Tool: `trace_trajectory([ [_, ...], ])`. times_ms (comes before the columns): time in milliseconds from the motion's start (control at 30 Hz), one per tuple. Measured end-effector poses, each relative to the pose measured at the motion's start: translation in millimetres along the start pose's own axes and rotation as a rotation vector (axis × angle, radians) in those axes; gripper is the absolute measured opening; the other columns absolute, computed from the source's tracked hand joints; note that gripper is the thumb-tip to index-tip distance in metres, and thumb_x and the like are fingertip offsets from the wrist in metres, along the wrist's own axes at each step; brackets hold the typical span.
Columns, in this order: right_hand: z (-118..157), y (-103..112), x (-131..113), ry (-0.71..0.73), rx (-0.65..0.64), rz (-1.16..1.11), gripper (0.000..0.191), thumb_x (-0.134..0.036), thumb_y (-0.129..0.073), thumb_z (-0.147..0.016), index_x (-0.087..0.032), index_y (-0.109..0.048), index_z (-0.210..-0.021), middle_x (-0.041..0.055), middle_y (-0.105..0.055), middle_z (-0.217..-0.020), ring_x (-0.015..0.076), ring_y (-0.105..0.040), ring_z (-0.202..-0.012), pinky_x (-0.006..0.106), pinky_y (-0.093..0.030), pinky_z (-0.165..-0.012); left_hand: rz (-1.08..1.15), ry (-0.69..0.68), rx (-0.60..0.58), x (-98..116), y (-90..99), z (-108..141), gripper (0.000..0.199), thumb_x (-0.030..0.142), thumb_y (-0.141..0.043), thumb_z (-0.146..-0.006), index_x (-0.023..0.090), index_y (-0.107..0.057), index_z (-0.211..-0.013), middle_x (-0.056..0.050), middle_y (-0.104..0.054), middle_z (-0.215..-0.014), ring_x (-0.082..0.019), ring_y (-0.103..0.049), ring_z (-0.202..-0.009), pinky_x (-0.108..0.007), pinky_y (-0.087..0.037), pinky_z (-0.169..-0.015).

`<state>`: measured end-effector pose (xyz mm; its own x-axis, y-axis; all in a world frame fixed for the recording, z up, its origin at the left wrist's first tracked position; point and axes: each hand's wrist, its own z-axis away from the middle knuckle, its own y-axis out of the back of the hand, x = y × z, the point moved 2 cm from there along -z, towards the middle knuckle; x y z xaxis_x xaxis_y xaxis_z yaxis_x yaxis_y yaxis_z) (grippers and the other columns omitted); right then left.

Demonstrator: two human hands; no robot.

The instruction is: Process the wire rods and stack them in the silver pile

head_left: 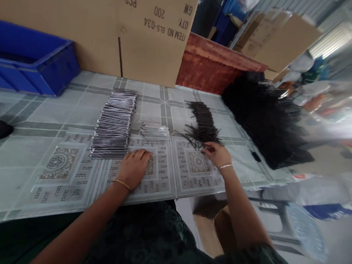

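Dark thin sticks [205,120], loose pile on table [151,93], near-edge ones apparently pinched in grip of right hand [218,153]; left hand [134,167], hold cannot be told; small silver-rod bunch [154,133] beside larger silver-rod stack [113,125]; judged part-done, many pieces left.

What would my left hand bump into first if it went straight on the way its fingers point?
Most likely the small pile of thin silvery rods, just beyond the fingertips of your left hand. Depth is unclear from this one view, so the hand might pass over them.
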<state>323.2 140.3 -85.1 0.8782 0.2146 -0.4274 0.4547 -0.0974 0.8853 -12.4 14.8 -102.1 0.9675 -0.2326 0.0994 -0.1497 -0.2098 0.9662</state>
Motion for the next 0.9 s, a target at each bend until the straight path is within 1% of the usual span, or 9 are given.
trace_trajectory([
  [100, -7.5, 4.7, -7.7, 0.069, 0.001, 0.063, 0.037, -0.029, -0.062, -0.086, -0.021, -0.065, -0.122, 0.0052, -0.074, -0.091, 0.0196, -0.067, -0.082, 0.033, -0.052, -0.081, 0.011, 0.012, 0.037, -0.7, -0.7, 0.1, 0.029, 0.025, -0.041, -0.098, 0.02, -0.065, -0.113, -0.009, -0.067, -0.11, -0.025, -0.064, -0.093, -0.039, -0.049, -0.081],
  [200, -15.5, 10.5, -15.2, 0.082, 0.049, 0.208, 0.029, -0.025, -0.051, -0.091, -0.02, -0.069, -0.113, 0.0096, -0.071, -0.105, 0.0233, -0.064, -0.098, 0.037, -0.049, -0.09, 0.012, 0.026, 0.042, -0.4, 0.7, -0.1, 0.029, 0.027, -0.04, -0.099, 0.019, -0.066, -0.109, -0.009, -0.068, -0.106, -0.024, -0.064, -0.09, -0.037, -0.049, -0.078],
  [267, -20.2, 13.1, -18.4, -0.002, 0.062, 0.236, 0.028, -0.022, -0.047, -0.09, -0.018, -0.068, -0.109, 0.0119, -0.07, -0.106, 0.0248, -0.064, -0.097, 0.037, -0.049, -0.089, 0.02, 0.03, 0.048, -0.3, 1.6, -0.4, 0.029, 0.027, -0.04, -0.099, 0.019, -0.066, -0.107, -0.009, -0.068, -0.105, -0.024, -0.065, -0.09, -0.037, -0.049, -0.077],
  [333, -21.2, 13.3, -24.7, -0.068, 0.116, 0.152, 0.032, -0.021, -0.043, -0.09, -0.015, -0.063, -0.115, 0.0135, -0.069, -0.106, 0.0244, -0.064, -0.093, 0.037, -0.049, -0.087, 0.042, 0.028, 0.061, -0.7, 1.6, -0.7, 0.029, 0.027, -0.039, -0.099, 0.019, -0.066, -0.107, -0.009, -0.068, -0.104, -0.023, -0.064, -0.09, -0.036, -0.049, -0.078],
  [433, -10.4, -0.3, -47.9, 0.028, 0.123, -0.14, 0.037, -0.026, -0.037, -0.093, -0.015, -0.057, -0.123, 0.0112, -0.068, -0.109, 0.0211, -0.064, -0.092, 0.035, -0.05, -0.087, 0.093, 0.034, 0.082, -2.8, 0.3, -0.8, 0.029, 0.028, -0.039, -0.099, 0.018, -0.065, -0.106, -0.01, -0.068, -0.104, -0.023, -0.064, -0.091, -0.037, -0.049, -0.08],
  [567, 22.3, -41.0, -88.7, 0.226, -0.139, -0.496, 0.038, -0.039, -0.035, -0.099, -0.024, -0.064, -0.117, 0.0043, -0.069, -0.116, 0.0184, -0.064, -0.103, 0.035, -0.05, -0.094, 0.167, 0.044, 0.095, -5.8, -0.9, -0.5, 0.027, 0.027, -0.039, -0.099, 0.016, -0.064, -0.105, -0.009, -0.068, -0.103, -0.023, -0.063, -0.093, -0.036, -0.05, -0.084],
  [700, 45.1, -68.6, -103.5, 0.294, -0.253, -0.42, 0.031, -0.038, -0.04, -0.1, -0.025, -0.066, -0.114, 0.002, -0.072, -0.104, 0.0181, -0.067, -0.099, 0.048, -0.029, -0.115, 0.223, 0.061, 0.095, -6.6, -0.6, -0.5, 0.025, 0.025, -0.04, -0.098, 0.016, -0.063, -0.103, -0.009, -0.067, -0.102, -0.022, -0.062, -0.094, -0.036, -0.05, -0.086],
  [800, 49.4, -67.7, -100.4, 0.351, -0.221, -0.257, 0.032, -0.031, -0.041, -0.101, -0.026, -0.058, -0.128, 0.002, -0.072, -0.101, 0.0183, -0.067, -0.097, 0.058, -0.009, -0.118, 0.238, 0.066, 0.097, -6.6, -0.6, -0.8, 0.025, 0.025, -0.04, -0.098, 0.015, -0.063, -0.103, -0.009, -0.067, -0.102, -0.022, -0.062, -0.093, -0.036, -0.05, -0.086],
  [900, 51.3, -57.0, -98.7, 0.457, -0.177, -0.041, 0.032, -0.027, -0.044, -0.101, -0.03, -0.061, -0.127, 0.0029, -0.072, -0.102, 0.0198, -0.065, -0.098, 0.058, -0.005, -0.119, 0.232, 0.056, 0.107, -6.8, -0.4, -0.8, 0.025, 0.025, -0.04, -0.098, 0.016, -0.062, -0.104, -0.009, -0.067, -0.102, -0.022, -0.062, -0.093, -0.036, -0.05, -0.086],
])
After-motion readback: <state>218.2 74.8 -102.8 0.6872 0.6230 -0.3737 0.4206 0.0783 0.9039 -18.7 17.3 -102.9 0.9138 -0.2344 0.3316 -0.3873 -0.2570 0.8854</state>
